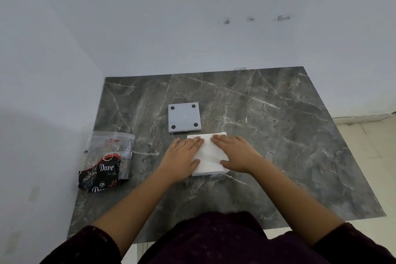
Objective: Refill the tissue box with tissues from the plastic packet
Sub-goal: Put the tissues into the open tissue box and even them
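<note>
A white stack of tissues lies flat on the dark marble table, near its middle. My left hand rests on the stack's left edge, thumb at its near left corner. My right hand presses on the right edge, thumb at the near right side. Both hands lie flat with fingers together, framing the stack. Just beyond the tissues sits a grey square tissue box, turned upside down so its base with round black feet faces up. The clear plastic packet, printed black and red, lies crumpled at the table's left.
White walls close in the table at the back and the left. The table's right edge drops to a pale tiled floor. My dark sleeves fill the bottom of the view.
</note>
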